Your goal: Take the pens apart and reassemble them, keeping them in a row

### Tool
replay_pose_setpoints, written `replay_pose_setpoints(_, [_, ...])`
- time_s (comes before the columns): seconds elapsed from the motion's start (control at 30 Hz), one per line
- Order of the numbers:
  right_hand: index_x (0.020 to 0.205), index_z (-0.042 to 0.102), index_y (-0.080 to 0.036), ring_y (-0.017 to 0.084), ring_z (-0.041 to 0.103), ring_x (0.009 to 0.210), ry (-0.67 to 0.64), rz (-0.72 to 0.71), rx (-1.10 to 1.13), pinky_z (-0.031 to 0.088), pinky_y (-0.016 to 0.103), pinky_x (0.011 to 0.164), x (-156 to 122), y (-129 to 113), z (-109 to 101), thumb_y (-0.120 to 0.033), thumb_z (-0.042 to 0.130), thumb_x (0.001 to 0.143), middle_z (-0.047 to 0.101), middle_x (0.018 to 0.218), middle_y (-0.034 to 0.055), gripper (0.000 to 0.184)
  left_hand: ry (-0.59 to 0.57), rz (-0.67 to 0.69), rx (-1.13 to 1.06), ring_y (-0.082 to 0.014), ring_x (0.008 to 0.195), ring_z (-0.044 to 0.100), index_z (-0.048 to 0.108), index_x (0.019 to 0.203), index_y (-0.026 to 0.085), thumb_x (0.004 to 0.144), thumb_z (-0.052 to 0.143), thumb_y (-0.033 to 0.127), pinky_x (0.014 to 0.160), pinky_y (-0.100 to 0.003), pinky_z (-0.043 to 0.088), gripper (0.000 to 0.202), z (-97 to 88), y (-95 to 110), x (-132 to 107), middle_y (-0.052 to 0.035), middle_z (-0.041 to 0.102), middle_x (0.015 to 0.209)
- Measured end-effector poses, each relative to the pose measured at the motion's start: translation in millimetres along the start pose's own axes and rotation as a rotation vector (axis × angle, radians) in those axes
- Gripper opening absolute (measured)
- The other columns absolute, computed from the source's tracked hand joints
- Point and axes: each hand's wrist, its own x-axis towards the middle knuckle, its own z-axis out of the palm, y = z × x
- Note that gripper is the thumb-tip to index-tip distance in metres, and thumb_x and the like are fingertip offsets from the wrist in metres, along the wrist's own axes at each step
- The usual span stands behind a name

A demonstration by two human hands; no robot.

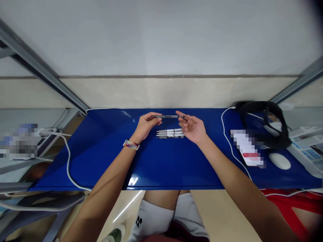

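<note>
A slim grey pen [168, 116] is held level above the blue table top [106, 158], one end in each hand. My left hand [145, 125] pinches its left end with closed fingers; a coloured band sits on that wrist. My right hand [192, 128] pinches the right end between thumb and fingertips, the other fingers loosely curled. Just below the held pen, between the two hands, three white and grey pens [170, 133] lie side by side on the table.
A white cable [67, 161] loops across the left edge of the table. On the right lie another white cable [226, 141], a black headset [264, 124], a white mouse [279, 160] and a blurred flat item [248, 148]. A wall stands behind.
</note>
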Motion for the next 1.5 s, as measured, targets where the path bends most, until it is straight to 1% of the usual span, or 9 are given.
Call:
replay_pose_setpoints(0.2, [0.131,0.075,-0.021,0.014,0.059,0.070,-0.015,-0.035,0.007,0.051,0.023,0.053,-2.9,4.0,4.9,-0.042,0.063,0.092,0.081,0.122,0.0084,0.046,-0.011,-0.001,-0.020,-0.0153,0.079,0.076,0.085,0.103,0.019,0.075,0.098,0.032,0.082,-0.033,0.065,0.034,3.1,-1.0,-1.7,-0.0055,0.082,0.092])
replay_pose_setpoints(0.37, [0.108,0.076,-0.023,0.014,0.061,0.068,0.057,-0.097,0.055,0.057,0.025,0.061,4.1,9.5,-1.5,-0.034,0.071,0.086,0.081,0.097,0.0049,0.024,-0.018,-0.002,0.039,-0.0163,0.078,0.076,0.085,0.103,0.017,0.075,0.097,0.031,0.083,-0.034,0.064,0.033,6.1,-4.9,-2.7,-0.0059,0.082,0.089])
replay_pose_setpoints(0.47, [0.104,0.073,-0.023,0.014,0.064,0.068,0.074,-0.154,0.023,0.061,0.029,0.071,7.6,11.6,-5.2,-0.033,0.073,0.086,0.076,0.087,0.0024,0.021,-0.018,0.019,0.069,-0.0168,0.078,0.077,0.085,0.104,0.017,0.077,0.096,0.032,0.082,-0.035,0.064,0.033,9.9,-7.7,-2.7,-0.0064,0.083,0.090])
replay_pose_setpoints(0.57, [0.108,0.073,-0.023,0.016,0.067,0.071,0.082,-0.158,-0.009,0.062,0.032,0.076,8.1,11.7,-5.6,-0.035,0.070,0.087,0.076,0.090,0.0039,0.024,0.022,0.054,0.079,-0.0162,0.077,0.076,0.084,0.105,0.018,0.079,0.094,0.032,0.082,-0.034,0.064,0.032,13.5,-8.1,-2.4,-0.0053,0.082,0.089])
replay_pose_setpoints(0.77, [0.102,0.074,-0.023,0.015,0.063,0.067,0.131,-0.106,0.103,0.062,0.029,0.071,7.2,9.5,-4.4,-0.026,0.070,0.081,0.074,0.083,0.0026,0.021,0.053,0.065,0.031,-0.0156,0.075,0.076,0.080,0.100,0.018,0.077,0.095,0.032,0.079,-0.033,0.063,0.030,14.8,-6.2,-2.1,-0.0028,0.079,0.083])
replay_pose_setpoints(0.97, [0.112,0.075,-0.021,0.016,0.067,0.075,0.142,-0.152,0.062,0.063,0.031,0.078,5.4,7.7,-3.4,-0.035,0.063,0.087,0.076,0.092,0.0057,0.031,0.054,0.062,0.005,-0.0156,0.074,0.076,0.080,0.102,0.019,0.077,0.095,0.037,0.076,-0.032,0.063,0.034,14.0,-4.6,-2.2,-0.0031,0.078,0.085])
replay_pose_setpoints(1.17, [0.100,0.074,-0.023,0.013,0.067,0.069,0.162,-0.129,0.090,0.064,0.026,0.075,6.2,8.1,-5.8,-0.027,0.068,0.084,0.078,0.088,0.0033,0.018,0.047,0.081,-0.032,-0.0139,0.074,0.076,0.081,0.100,0.019,0.078,0.095,0.035,0.075,-0.028,0.062,0.031,12.4,-5.3,-2.3,-0.0024,0.079,0.085])
replay_pose_setpoints(1.33, [0.106,0.074,-0.022,0.016,0.074,0.076,0.197,-0.173,0.042,0.067,0.030,0.079,7.3,11.5,-9.6,-0.033,0.065,0.086,0.082,0.099,0.0063,0.024,0.050,0.090,-0.002,-0.0154,0.075,0.077,0.080,0.099,0.019,0.078,0.095,0.037,0.076,-0.030,0.062,0.032,14.3,-6.5,-2.8,-0.0025,0.078,0.084])
replay_pose_setpoints(1.5, [0.100,0.072,-0.023,0.018,0.076,0.078,0.182,-0.203,-0.036,0.067,0.032,0.077,9.0,12.6,-16.0,-0.035,0.069,0.084,0.081,0.091,0.0058,0.020,0.059,0.093,0.033,-0.0161,0.074,0.076,0.079,0.099,0.019,0.079,0.094,0.038,0.077,-0.033,0.063,0.031,15.4,-6.8,-2.9,-0.0025,0.077,0.082])
